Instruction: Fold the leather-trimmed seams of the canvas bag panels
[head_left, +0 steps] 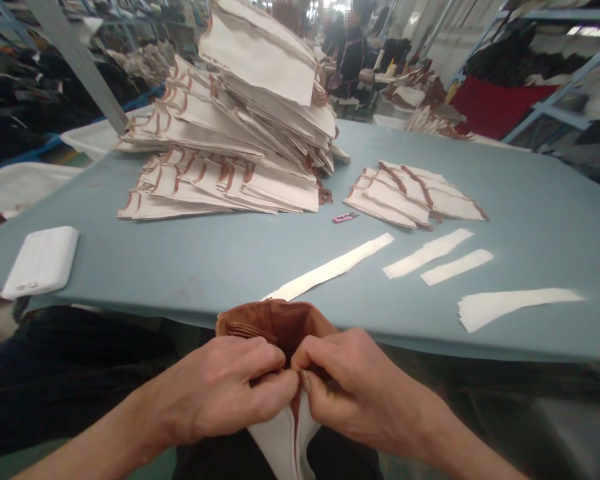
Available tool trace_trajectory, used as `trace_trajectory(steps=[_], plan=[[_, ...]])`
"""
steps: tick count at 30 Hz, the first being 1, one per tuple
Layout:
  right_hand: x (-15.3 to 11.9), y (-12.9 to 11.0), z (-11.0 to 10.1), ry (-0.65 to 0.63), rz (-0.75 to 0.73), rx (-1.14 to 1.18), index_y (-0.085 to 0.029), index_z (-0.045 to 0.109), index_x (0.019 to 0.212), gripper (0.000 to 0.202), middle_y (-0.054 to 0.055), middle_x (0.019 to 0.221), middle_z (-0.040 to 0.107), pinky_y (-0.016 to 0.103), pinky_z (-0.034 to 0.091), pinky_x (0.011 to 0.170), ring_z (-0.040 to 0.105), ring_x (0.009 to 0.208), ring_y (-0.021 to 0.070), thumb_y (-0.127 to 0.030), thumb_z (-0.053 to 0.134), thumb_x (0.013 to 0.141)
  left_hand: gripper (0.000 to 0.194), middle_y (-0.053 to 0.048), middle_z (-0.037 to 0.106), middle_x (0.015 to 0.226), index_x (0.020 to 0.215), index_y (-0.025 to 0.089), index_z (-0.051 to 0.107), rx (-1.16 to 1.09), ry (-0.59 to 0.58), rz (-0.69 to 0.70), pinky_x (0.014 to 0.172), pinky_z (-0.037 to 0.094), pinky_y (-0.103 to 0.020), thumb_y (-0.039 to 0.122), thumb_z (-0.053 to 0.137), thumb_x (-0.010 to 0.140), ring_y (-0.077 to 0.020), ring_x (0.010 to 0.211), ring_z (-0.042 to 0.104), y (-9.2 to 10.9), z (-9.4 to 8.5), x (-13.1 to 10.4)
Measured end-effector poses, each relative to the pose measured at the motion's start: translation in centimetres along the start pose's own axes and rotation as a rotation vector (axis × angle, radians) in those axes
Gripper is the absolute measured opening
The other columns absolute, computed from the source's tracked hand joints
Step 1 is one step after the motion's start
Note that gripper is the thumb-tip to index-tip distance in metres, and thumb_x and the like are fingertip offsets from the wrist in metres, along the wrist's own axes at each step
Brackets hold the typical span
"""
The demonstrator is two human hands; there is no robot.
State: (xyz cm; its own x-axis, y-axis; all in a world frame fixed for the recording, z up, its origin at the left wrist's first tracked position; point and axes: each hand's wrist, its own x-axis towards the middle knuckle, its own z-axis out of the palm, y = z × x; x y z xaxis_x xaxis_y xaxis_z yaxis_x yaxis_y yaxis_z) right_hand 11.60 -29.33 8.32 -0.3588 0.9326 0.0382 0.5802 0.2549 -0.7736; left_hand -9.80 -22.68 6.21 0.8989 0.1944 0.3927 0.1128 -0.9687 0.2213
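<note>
Over my lap, at the table's near edge, hangs a sewn fabric piece, off-white outside with a brown lining showing at its open top. My left hand pinches its edge beside the seam, thumb and forefinger pressed together. Close against it, my right hand pinches the same edge from the other side. The fingertips of both hands nearly touch, and the bit of cloth between them is mostly hidden. Just beyond, a long off-white strip lies on the table with its near end by the brown lining.
Tall stacks of off-white pieces with brown edges fill the table's back left. A smaller fanned pile lies right of them, near pink thread snips. More strips lie at right. A white device sits at left.
</note>
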Motion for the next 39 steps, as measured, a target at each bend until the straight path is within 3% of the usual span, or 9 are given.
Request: trace_trajectory(steps=[5, 8, 11, 16, 19, 22, 26, 32, 39], plan=[[-0.5, -0.3, 0.5, -0.005, 0.122, 0.364, -0.018, 0.059, 0.073, 0.012, -0.007, 0.058, 0.048, 0.018, 0.029, 0.049, 0.036, 0.051, 0.0068, -0.011, 0.05, 0.077, 0.034, 0.006, 0.052, 0.055, 0.066, 0.021, 0.048, -0.14, 0.026, -0.194, 0.051, 0.038, -0.021, 0.011, 0.047, 0.098, -0.0074, 0.047, 0.053, 0.6, -0.4, 0.7], [-0.7, -0.2, 1.0, -0.055, 0.212, 0.571, -0.018, 0.057, 0.075, 0.01, -0.006, 0.06, 0.05, 0.017, 0.031, 0.048, 0.038, 0.052, 0.0068, -0.019, 0.053, 0.085, 0.034, 0.006, 0.053, 0.053, 0.064, 0.022, 0.048, -0.18, 0.078, -0.211, 0.05, 0.038, -0.023, 0.012, 0.046, 0.097, -0.0082, 0.046, 0.053, 0.7, -0.3, 0.9], [-0.7, -0.2, 1.6, -0.054, 0.239, 0.641, -0.018, 0.054, 0.074, 0.008, -0.006, 0.06, 0.051, 0.016, 0.031, 0.047, 0.039, 0.051, 0.0062, -0.019, 0.055, 0.081, 0.031, 0.006, 0.053, 0.052, 0.066, 0.022, 0.047, -0.201, 0.154, -0.219, 0.048, 0.036, -0.024, 0.011, 0.045, 0.094, -0.0081, 0.044, 0.051, 0.8, 0.2, 0.7], [-0.9, -1.0, 1.4, 0.074, 0.075, 0.316, -0.018, 0.057, 0.072, 0.009, -0.007, 0.056, 0.05, 0.017, 0.026, 0.044, 0.037, 0.045, 0.0049, -0.012, 0.051, 0.074, 0.021, 0.003, 0.063, 0.068, 0.089, 0.023, 0.052, -0.334, 0.203, -0.088, 0.054, 0.037, -0.025, 0.003, 0.046, 0.085, -0.0105, 0.055, 0.057, 0.7, 1.0, -0.4], [-0.8, -1.4, 0.6, 0.205, -0.174, -0.018, -0.017, 0.06, 0.07, 0.015, -0.006, 0.055, 0.05, 0.02, 0.026, 0.046, 0.036, 0.046, 0.006, -0.009, 0.049, 0.076, 0.026, 0.003, 0.064, 0.076, 0.104, 0.022, 0.052, -0.445, 0.199, -0.155, 0.061, 0.04, -0.027, 0.01, 0.049, 0.082, -0.0127, 0.063, 0.06, 0.8, 0.8, -1.0], [-0.9, -1.5, 0.2, 0.239, -0.268, -0.177, -0.016, 0.061, 0.07, 0.021, -0.003, 0.056, 0.055, 0.021, 0.032, 0.049, 0.043, 0.049, 0.0082, -0.008, 0.048, 0.084, 0.013, 0.004, 0.063, 0.077, 0.097, 0.024, 0.052, -0.501, 0.115, -0.228, 0.064, 0.041, -0.026, 0.015, 0.049, 0.088, -0.0127, 0.067, 0.06, 0.9, 0.2, -0.8], [-1.2, -1.3, 0.6, 0.245, -0.231, -0.106, -0.018, 0.06, 0.073, 0.018, -0.005, 0.056, 0.055, 0.021, 0.03, 0.048, 0.041, 0.047, 0.0076, -0.007, 0.047, 0.08, 0.021, 0.005, 0.061, 0.072, 0.088, 0.023, 0.049, -0.408, 0.025, -0.181, 0.063, 0.04, -0.025, 0.019, 0.04, 0.106, -0.0117, 0.063, 0.057, 0.7, -0.2, -0.2], [-1.2, -0.1, 2.0, 0.142, 0.003, 0.32, -0.019, 0.056, 0.074, 0.012, -0.008, 0.056, 0.051, 0.017, 0.024, 0.041, 0.032, 0.044, 0.0048, -0.012, 0.047, 0.076, 0.038, 0.006, 0.056, 0.065, 0.084, 0.022, 0.048, -0.282, 0.085, -0.119, 0.058, 0.036, -0.025, 0.033, 0.028, 0.114, -0.0115, 0.055, 0.051, 0.2, 0.2, -0.3], [-0.6, -0.4, 0.3, 0.181, -0.206, -0.01, -0.019, 0.059, 0.077, 0.015, -0.005, 0.061, 0.057, 0.021, 0.033, 0.052, 0.045, 0.051, 0.0081, -0.008, 0.05, 0.083, 0.029, 0.004, 0.061, 0.079, 0.085, 0.021, 0.056, -0.51, -0.087, -0.287, 0.075, 0.041, -0.023, 0.027, 0.041, 0.109, -0.012, 0.074, 0.057, 0.4, -2.6, 0.9]])
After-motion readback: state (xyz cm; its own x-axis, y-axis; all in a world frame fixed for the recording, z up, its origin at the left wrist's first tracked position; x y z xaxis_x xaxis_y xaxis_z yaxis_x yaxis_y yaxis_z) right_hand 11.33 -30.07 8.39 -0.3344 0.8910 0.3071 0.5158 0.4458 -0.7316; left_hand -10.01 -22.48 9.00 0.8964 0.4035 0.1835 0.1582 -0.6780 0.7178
